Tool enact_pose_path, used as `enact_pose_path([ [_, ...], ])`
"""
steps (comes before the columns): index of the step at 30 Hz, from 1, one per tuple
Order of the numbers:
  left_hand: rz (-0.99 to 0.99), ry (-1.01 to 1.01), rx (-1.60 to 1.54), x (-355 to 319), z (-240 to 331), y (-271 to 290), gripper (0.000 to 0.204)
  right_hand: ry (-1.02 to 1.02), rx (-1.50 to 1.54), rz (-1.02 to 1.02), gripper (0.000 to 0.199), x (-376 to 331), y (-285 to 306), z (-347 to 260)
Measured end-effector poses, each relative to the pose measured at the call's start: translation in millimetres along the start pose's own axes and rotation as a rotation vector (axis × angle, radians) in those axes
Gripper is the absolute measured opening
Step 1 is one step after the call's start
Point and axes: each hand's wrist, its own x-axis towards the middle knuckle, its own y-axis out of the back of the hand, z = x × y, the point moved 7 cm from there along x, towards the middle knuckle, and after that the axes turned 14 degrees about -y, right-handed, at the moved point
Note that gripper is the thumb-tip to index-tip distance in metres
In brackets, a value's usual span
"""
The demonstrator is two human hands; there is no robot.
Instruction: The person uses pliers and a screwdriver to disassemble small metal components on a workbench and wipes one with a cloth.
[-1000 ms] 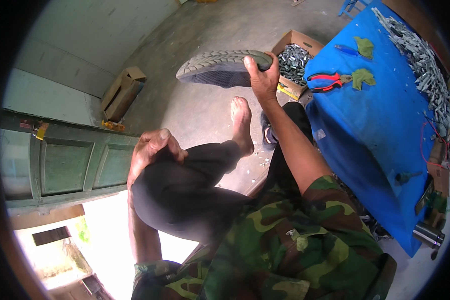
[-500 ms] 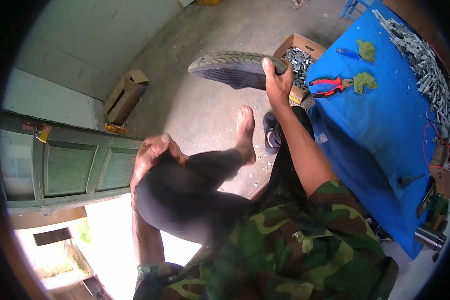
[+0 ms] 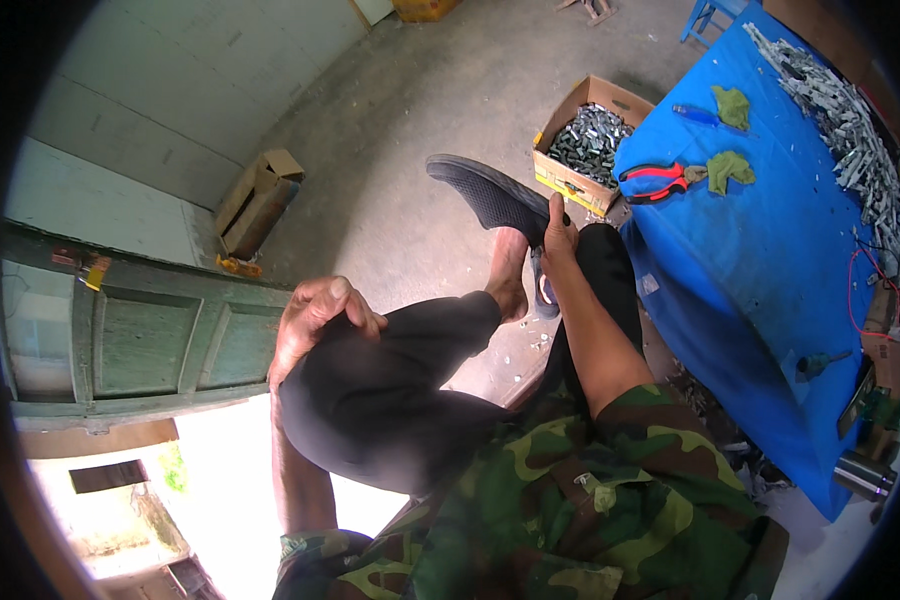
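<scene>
My right hand (image 3: 562, 238) is closed on the heel end of a black mesh slip-on shoe (image 3: 490, 195), thumb on top. The shoe is held level, its toe pointing left, and it covers the front of my bare foot (image 3: 508, 285) from sight; whether it touches the foot I cannot tell. My other foot, in a dark shoe (image 3: 545, 295), is partly hidden behind my right hand. On my raised left knee rests my left hand (image 3: 315, 315), its fingers bent round the black trouser leg (image 3: 370, 400).
To the right stands a table with a blue cloth (image 3: 740, 260), bearing red-handled pliers (image 3: 655, 183), green rags (image 3: 730, 172) and a heap of small metal parts (image 3: 830, 110). A carton of metal pieces (image 3: 588, 140) sits on the floor beside it. A green door (image 3: 145, 340) is at left.
The shoe has come down and nearer, turned from sole-up tilt to upper showing, now over my bare foot. My right hand moved down with it; my left hand stayed at the knee.
</scene>
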Motion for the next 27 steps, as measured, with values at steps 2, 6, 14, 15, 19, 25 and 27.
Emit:
enact_pose_path([
  [2, 0.001, -0.005, 0.011, 0.6, 1.6, -3.0, 0.045, -0.135, 0.017, -0.027, 0.092, 13.1, 6.3, 15.5],
  [6, 0.028, -0.059, 0.055, 5.3, 5.2, -10.4, 0.046, -0.277, 0.139, -0.14, 0.091, 13.1, -1.5, 30.7],
  [14, -0.046, -0.036, 0.011, -1.4, -23.1, 33.0, 0.035, -0.547, -0.142, -0.338, 0.095, 14.2, 28.9, 111.0],
  [15, -0.026, 0.003, 0.072, -13.8, -22.1, 40.7, 0.036, -0.558, -0.154, -0.395, 0.103, -12.1, 20.1, 134.4],
  [19, -0.002, 0.064, 0.129, 26.5, -8.7, 32.7, 0.038, -0.455, -0.369, 0.18, 0.066, 86.4, 118.5, 144.0],
  [25, 0.125, -0.103, 0.569, 20.5, -40.1, 75.2, 0.036, -0.479, -0.434, -0.1, 0.061, 39.1, 75.1, 132.8],
  [27, 0.109, -0.124, 0.867, 29.9, -73.2, 64.8, 0.033, -0.467, -0.507, -0.174, 0.06, 19.3, 58.1, 131.3],
])
